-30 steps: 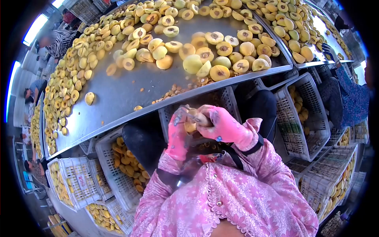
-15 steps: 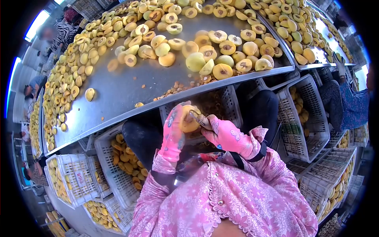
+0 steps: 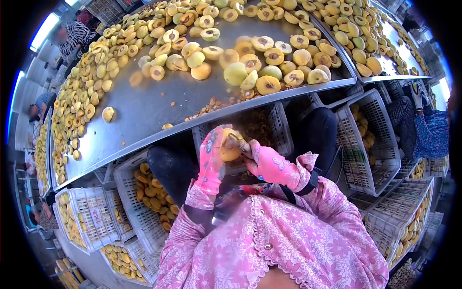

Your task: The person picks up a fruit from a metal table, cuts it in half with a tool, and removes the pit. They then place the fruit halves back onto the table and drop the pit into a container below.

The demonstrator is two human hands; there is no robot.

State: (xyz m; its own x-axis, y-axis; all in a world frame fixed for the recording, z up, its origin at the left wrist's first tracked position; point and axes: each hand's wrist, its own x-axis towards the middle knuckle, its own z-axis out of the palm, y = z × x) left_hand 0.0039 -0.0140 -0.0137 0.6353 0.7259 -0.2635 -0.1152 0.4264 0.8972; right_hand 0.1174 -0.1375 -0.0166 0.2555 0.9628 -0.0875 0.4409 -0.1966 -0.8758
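My left hand (image 3: 212, 159), in a pink glove, holds a yellow peach half (image 3: 229, 146) just below the table's front edge. My right hand (image 3: 269, 164), also pink-gloved, grips a small metal pitting tool (image 3: 238, 141) whose tip sits in the peach half. Both hands are close together above my lap. Pink flowered sleeves cover my arms.
The steel table (image 3: 154, 108) carries piles of halved peaches (image 3: 269, 65) and loose pits (image 3: 211, 107) near its edge. White plastic crates (image 3: 142, 202) with peach halves stand below, an emptier crate (image 3: 370, 139) to the right. Other people work at the left and right edges.
The peach half was covered by my right hand a second ago. Now it is turned up in my left hand and the tool tip works in its face.
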